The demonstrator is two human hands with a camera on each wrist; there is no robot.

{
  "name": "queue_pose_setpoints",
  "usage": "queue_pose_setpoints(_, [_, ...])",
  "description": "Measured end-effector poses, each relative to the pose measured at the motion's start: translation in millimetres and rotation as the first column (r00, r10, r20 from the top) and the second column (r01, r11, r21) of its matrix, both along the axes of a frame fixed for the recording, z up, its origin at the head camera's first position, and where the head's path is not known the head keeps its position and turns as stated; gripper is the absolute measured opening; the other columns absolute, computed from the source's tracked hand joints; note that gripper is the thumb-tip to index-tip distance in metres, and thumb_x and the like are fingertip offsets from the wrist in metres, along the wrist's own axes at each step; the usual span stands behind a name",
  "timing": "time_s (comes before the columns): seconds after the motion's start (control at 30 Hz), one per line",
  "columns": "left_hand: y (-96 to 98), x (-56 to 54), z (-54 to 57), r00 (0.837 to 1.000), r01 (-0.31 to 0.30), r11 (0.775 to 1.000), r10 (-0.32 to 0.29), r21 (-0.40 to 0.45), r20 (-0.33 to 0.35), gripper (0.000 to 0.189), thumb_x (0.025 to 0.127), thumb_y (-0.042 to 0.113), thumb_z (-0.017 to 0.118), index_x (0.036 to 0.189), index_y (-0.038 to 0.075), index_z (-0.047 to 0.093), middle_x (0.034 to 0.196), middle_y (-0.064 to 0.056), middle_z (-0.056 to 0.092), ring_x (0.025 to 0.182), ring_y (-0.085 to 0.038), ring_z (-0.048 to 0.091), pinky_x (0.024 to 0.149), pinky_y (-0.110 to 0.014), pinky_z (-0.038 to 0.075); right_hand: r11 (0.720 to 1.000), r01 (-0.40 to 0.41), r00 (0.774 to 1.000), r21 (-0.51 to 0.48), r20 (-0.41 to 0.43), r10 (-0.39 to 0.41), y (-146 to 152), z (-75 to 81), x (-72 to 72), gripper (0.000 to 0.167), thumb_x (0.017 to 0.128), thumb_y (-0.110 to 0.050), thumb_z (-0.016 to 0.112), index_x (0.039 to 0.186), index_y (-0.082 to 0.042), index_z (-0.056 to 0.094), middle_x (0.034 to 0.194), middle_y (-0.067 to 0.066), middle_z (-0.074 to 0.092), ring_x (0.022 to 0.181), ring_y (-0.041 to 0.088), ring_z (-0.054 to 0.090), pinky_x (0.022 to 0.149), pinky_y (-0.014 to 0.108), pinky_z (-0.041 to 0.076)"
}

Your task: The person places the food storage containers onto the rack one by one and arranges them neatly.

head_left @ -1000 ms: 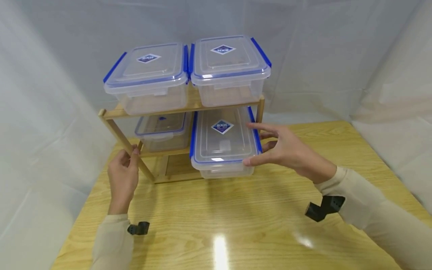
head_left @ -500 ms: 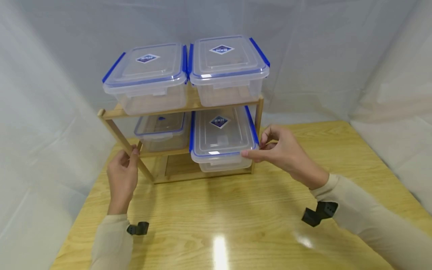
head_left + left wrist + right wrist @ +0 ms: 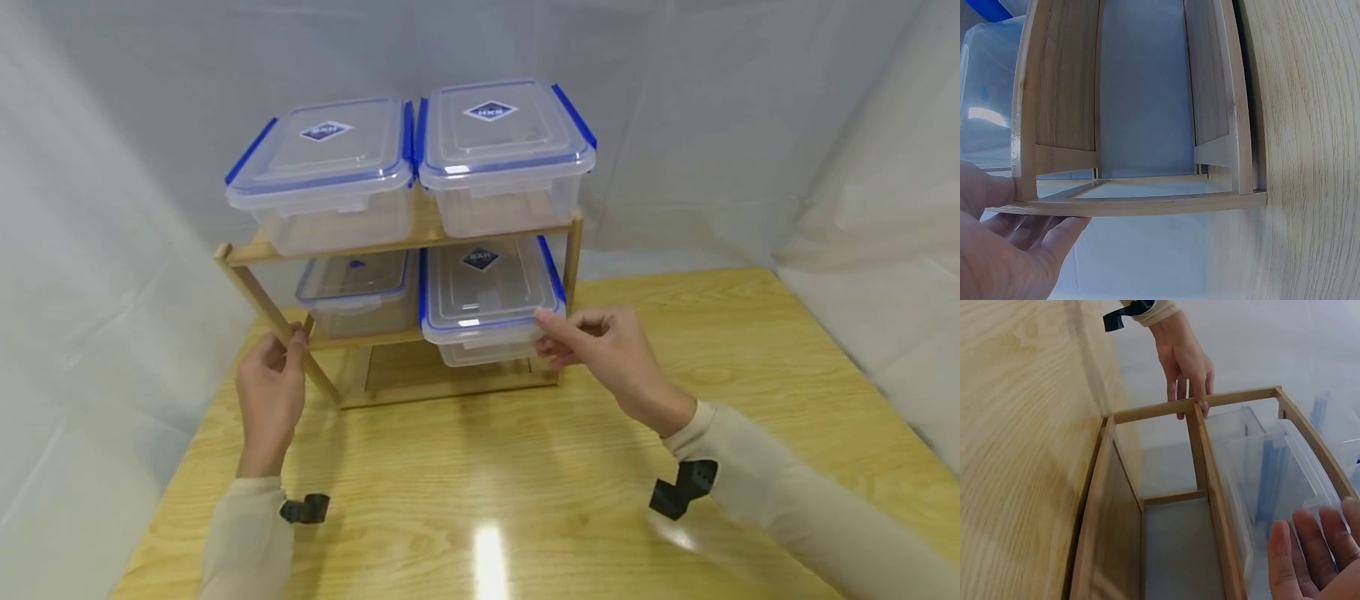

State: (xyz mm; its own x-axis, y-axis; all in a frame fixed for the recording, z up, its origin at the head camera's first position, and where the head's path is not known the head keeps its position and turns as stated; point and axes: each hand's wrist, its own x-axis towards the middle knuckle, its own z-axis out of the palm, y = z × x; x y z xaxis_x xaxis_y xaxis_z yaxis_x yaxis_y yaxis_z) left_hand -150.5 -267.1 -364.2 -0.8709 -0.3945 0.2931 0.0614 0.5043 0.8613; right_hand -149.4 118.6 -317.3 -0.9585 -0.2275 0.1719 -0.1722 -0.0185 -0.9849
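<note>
My left hand (image 3: 272, 387) grips the left post of a two-shelf wooden rack (image 3: 375, 340) at the height of its lower shelf; in the left wrist view the fingers (image 3: 1063, 240) curl behind the wooden bar. On the right of that shelf sits a clear food container (image 3: 487, 292) with blue side clips, its front sticking out slightly. My right hand (image 3: 611, 358) pinches its front right corner, thumb on the lid edge and fingers lower against the front. In the right wrist view the fingers (image 3: 1316, 540) are near the container's front wall.
Another clear container (image 3: 360, 292) stands left on the lower shelf. Two larger ones, a left container (image 3: 322, 167) and a right container (image 3: 506, 150), sit side by side on top. The rack stands on a wooden table (image 3: 465, 467) before white sheeting (image 3: 675, 125).
The lower right container has slid back into the rack. My right hand has moved inward with it, from its right side to its front corner. My left hand has stayed on the post.
</note>
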Motion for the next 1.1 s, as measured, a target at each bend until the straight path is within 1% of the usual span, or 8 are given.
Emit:
queue_pose_setpoints(0.13, [-0.2, 1.0, 0.1, 1.000, 0.001, 1.000, -0.001, 0.011, 0.002, 0.039, 0.107, 0.030, 0.052, 0.132, 0.003, 0.066, 0.126, -0.015, 0.069, 0.116, -0.031, 0.065, 0.101, -0.047, 0.053, 0.997, -0.043, 0.999, -0.063, -0.023, 0.042, -3, -4.4, -0.5, 0.028, 0.099, -0.016, 0.070, 0.105, 0.011, 0.073, 0.099, 0.018, 0.076, 0.092, 0.032, 0.073, 0.086, 0.048, 0.060])
queue_pose_setpoints(0.23, [-0.6, 1.6, 0.4, 1.000, -0.003, 1.000, 0.003, 0.012, 0.009, 0.039, 0.107, 0.031, 0.052, 0.133, 0.004, 0.065, 0.127, -0.015, 0.068, 0.117, -0.031, 0.065, 0.101, -0.047, 0.053, 0.996, -0.073, 0.997, -0.044, -0.034, 0.072, -4, -4.8, -1.2, 0.025, 0.099, -0.013, 0.069, 0.110, 0.009, 0.072, 0.107, 0.017, 0.075, 0.100, 0.034, 0.071, 0.089, 0.047, 0.059])
queue_pose_setpoints(0.37, [-0.8, 2.2, 0.5, 1.000, -0.005, 1.000, 0.005, 0.015, 0.014, 0.040, 0.107, 0.030, 0.052, 0.134, 0.003, 0.064, 0.128, -0.016, 0.068, 0.118, -0.031, 0.064, 0.101, -0.046, 0.053, 0.996, -0.089, 0.996, -0.012, -0.019, 0.088, -5, -3.7, -1.7, 0.026, 0.098, -0.014, 0.070, 0.114, 0.006, 0.072, 0.112, 0.018, 0.073, 0.103, 0.034, 0.069, 0.090, 0.045, 0.059])
queue_pose_setpoints(0.6, [-1.5, 2.4, 1.1, 1.000, -0.010, 1.000, 0.009, 0.013, 0.013, 0.040, 0.108, 0.030, 0.052, 0.134, 0.003, 0.064, 0.128, -0.016, 0.068, 0.117, -0.031, 0.065, 0.101, -0.046, 0.053, 0.994, -0.103, 0.994, 0.045, 0.023, 0.102, -7, -3.9, -3.5, 0.033, 0.099, -0.015, 0.069, 0.127, 0.004, 0.066, 0.125, 0.016, 0.068, 0.105, 0.022, 0.070, 0.092, 0.042, 0.059])
queue_pose_setpoints(0.73, [-2.5, 2.9, 1.0, 1.000, -0.013, 1.000, 0.012, 0.005, 0.011, 0.039, 0.108, 0.030, 0.052, 0.134, 0.003, 0.064, 0.127, -0.016, 0.068, 0.117, -0.031, 0.065, 0.101, -0.047, 0.053, 0.990, -0.127, 0.992, 0.060, 0.030, 0.125, -10, -4.3, -5.5, 0.037, 0.099, -0.015, 0.069, 0.131, 0.002, 0.063, 0.129, 0.017, 0.066, 0.109, 0.023, 0.068, 0.095, 0.045, 0.057])
queue_pose_setpoints(0.83, [-3.5, 2.8, 0.8, 1.000, -0.012, 1.000, 0.012, 0.005, 0.011, 0.039, 0.108, 0.029, 0.052, 0.134, 0.003, 0.064, 0.127, -0.016, 0.068, 0.117, -0.032, 0.065, 0.101, -0.047, 0.053, 0.988, -0.144, 0.989, 0.051, 0.044, 0.141, -11, -3.8, -6.3, 0.041, 0.098, -0.016, 0.069, 0.134, 0.001, 0.060, 0.132, 0.016, 0.064, 0.114, 0.024, 0.066, 0.098, 0.049, 0.054])
queue_pose_setpoints(1.03, [-5.3, 3.4, 1.5, 1.000, 0.003, 1.000, -0.003, 0.015, 0.024, 0.039, 0.107, 0.031, 0.052, 0.134, 0.005, 0.065, 0.127, -0.016, 0.068, 0.116, -0.032, 0.065, 0.101, -0.048, 0.053, 0.977, -0.208, 0.976, 0.050, 0.078, 0.203, -10, -1.8, -2.3, 0.051, 0.098, -0.015, 0.068, 0.144, 0.000, 0.052, 0.142, 0.016, 0.057, 0.121, 0.028, 0.062, 0.098, 0.045, 0.055])
queue_pose_setpoints(1.1, [-6.3, 4.6, 2.7, 0.999, 0.014, 1.000, -0.014, 0.002, 0.043, 0.041, 0.107, 0.034, 0.052, 0.135, 0.005, 0.064, 0.128, -0.016, 0.067, 0.116, -0.033, 0.065, 0.101, -0.050, 0.052, 0.973, -0.220, 0.973, 0.075, 0.084, 0.214, -7, -0.9, 1.8, 0.052, 0.098, -0.015, 0.068, 0.145, -0.001, 0.051, 0.144, 0.015, 0.056, 0.124, 0.028, 0.060, 0.100, 0.043, 0.054])
